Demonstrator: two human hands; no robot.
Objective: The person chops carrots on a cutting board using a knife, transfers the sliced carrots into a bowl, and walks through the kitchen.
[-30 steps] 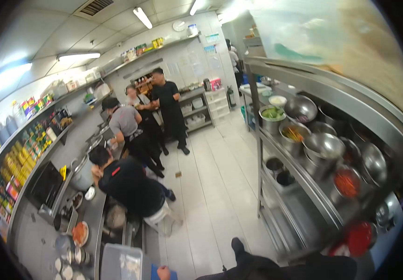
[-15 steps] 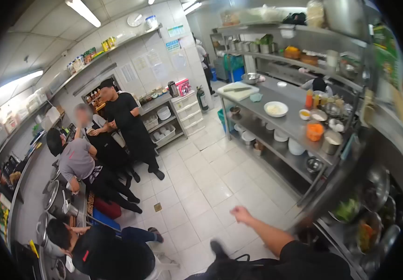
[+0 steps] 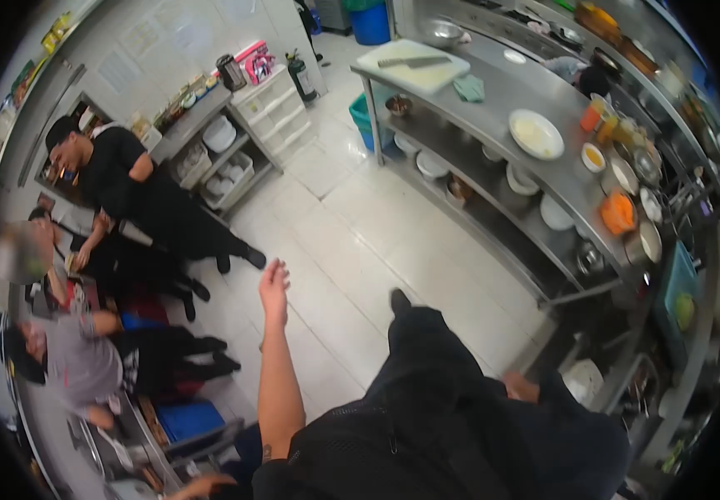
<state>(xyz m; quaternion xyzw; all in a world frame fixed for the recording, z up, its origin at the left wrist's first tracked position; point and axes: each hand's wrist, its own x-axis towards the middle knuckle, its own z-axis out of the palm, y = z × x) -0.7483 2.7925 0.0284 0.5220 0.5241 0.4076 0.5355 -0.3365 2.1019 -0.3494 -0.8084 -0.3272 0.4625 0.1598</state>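
My left hand [image 3: 274, 287] is raised in front of me over the tiled floor, its fingers loosely apart with nothing between them. Low by my right hip is my right hand [image 3: 520, 387]; it is blurred, and its fingers are too unclear to read. A steel table [image 3: 480, 125] stands ahead to the right. On it lie a white cutting board [image 3: 414, 67] with a knife, a green cloth [image 3: 469, 88], a white plate [image 3: 535, 135] and an orange container [image 3: 618, 214].
Several people stand at the left, one in black [image 3: 127, 179] and one in a grey shirt [image 3: 85, 357]. White drawers [image 3: 275, 112], a fire extinguisher [image 3: 300, 77] and a green bin [image 3: 368, 123] are farther back. A blue tray [image 3: 691, 292] is at the right.
The view has moved forward and tilted down, bringing the steel table closer. My left hand has come up into view, while my right hand has swung back toward my hip.
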